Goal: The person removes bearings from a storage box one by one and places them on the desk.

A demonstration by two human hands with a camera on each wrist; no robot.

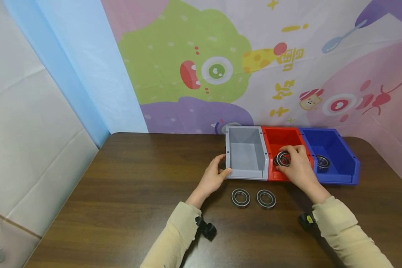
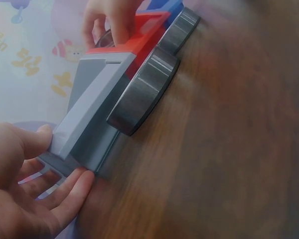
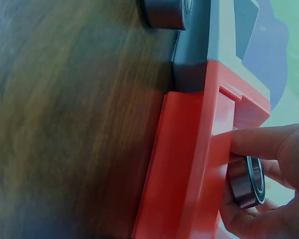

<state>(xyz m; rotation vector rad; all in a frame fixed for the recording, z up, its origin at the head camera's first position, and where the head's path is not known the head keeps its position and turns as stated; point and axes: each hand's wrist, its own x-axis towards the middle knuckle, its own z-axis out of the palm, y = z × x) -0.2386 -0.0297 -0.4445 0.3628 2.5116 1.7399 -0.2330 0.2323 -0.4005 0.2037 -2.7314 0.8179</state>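
- Head view shows the right hand (image 1: 299, 167) gripping a held bearing (image 1: 283, 159) between thumb and fingers, over the near part of the red bin (image 1: 283, 136).
- That placing is the relation that matters most, I judge: the held bearing sits just inside the near lip, with the bin's long axis running near to far beyond it.
- Being a ring, the bearing has no long axis; its flat face is tilted towards the near side. Whether it touches the bin floor, I cannot tell.
- Right hand is plainly the nearer one to it; the left hand (image 1: 211, 178) is well apart, pinching the near left corner of the grey bin (image 1: 246, 152), thumb on the rim and fingers by the outer wall.
- Two loose bearings lie flat on the tabletop (image 1: 137, 193), near side of the bins and between the hands: the left loose bearing (image 1: 240, 198) is closer to the left hand, the right loose bearing (image 1: 266, 199) closer to the right.
- Farther right, the blue bin (image 1: 338, 149) contains another bearing (image 1: 322, 163) by its left wall.
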